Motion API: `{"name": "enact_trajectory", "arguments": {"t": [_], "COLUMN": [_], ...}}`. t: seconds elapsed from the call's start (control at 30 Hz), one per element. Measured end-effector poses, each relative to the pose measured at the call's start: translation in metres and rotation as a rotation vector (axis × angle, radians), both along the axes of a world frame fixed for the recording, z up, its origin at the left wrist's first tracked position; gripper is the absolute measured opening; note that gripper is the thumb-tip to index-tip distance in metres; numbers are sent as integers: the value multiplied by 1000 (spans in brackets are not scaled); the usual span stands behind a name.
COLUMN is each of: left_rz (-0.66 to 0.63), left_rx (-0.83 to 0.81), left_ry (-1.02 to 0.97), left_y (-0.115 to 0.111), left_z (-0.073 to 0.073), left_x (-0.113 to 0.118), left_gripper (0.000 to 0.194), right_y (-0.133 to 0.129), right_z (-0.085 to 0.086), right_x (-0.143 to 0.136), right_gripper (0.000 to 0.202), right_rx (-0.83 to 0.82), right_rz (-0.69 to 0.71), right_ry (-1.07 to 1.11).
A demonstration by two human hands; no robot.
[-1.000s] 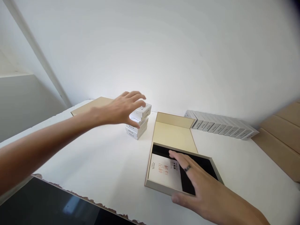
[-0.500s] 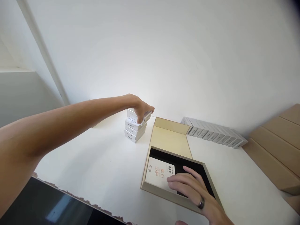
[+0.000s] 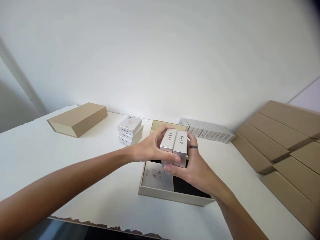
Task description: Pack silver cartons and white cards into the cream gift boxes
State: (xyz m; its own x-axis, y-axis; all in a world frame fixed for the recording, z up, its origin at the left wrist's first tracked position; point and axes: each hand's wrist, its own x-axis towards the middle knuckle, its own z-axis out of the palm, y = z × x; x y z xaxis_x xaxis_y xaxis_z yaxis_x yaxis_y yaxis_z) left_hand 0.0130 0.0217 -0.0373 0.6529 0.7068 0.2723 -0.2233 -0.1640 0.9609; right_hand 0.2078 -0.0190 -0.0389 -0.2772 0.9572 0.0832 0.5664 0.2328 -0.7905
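Above the open presentation box (image 3: 172, 199), two small white boxes (image 3: 173, 141) with dark printed characters are held side by side. My left hand (image 3: 150, 146) is closed around them from the left, thumb across the near side. From the right, my right hand (image 3: 193, 168), with a dark ring, grips the same pair, its thumb below my left thumb. Inside the presentation box, a white printed box (image 3: 154, 176) fills the left part; a black recess shows to its right. My hands hide the far part of the interior. Left of my hands stands a short stack of white boxes (image 3: 130, 126).
A closed tan box (image 3: 81, 118) lies at the back left. Several white boxes (image 3: 212, 133) stand in a row by the wall. Large brown boxes (image 3: 282, 140) are piled on the right. The white table's near edge (image 3: 105, 227) is ragged.
My left hand has come from the stack to above the presentation box, bringing white boxes. My right hand has risen from inside it and now grips them too. The view has shifted.
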Motion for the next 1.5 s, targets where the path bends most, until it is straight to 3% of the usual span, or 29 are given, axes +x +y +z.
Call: {"name": "enact_trajectory", "arguments": {"t": [0.1,0.2,0.33,0.5,0.57,0.67,0.73,0.97,1.1,1.33,1.5], "left_rz": [-15,-93,-90,32,10,-33,-31,-40,-48,-56,-61], "left_rx": [-106,-142,-29,167,212,248,271,421,481,535,586], "left_ry": [-40,36,258,551,615,671,706,797,853,951,1007], "left_y": [-5,-5,-12,-25,-30,-34,-36,-37,-37,-39,-39], "left_z": [-21,-33,-41,-46,-48,-52,-52,-51,-58,-60,-58], "left_x": [0,-5,-10,-22,-28,-36,-39,-37,-36,-35,-32], "left_gripper": [72,84,96,131,135,120,108,86,85,89,86], "right_y": [-6,-17,-27,-19,-12,-3,0,0,3,11,18], "right_z": [-6,-12,-16,-9,-1,11,15,13,10,27,29], "right_x": [8,15,25,48,58,64,64,67,75,76,64], "right_gripper": [103,102,98,97,98,101,98,94,92,114,118], "right_rx": [-96,-65,-31,279,187,-82,-152,-160,-91,-120,-334], "right_rz": [-24,-83,-62,127,98,88,125,168,214,123,328], "right_ry": [94,-56,-300,-587,-676,-737,-744,-813,-874,-808,-820]}}
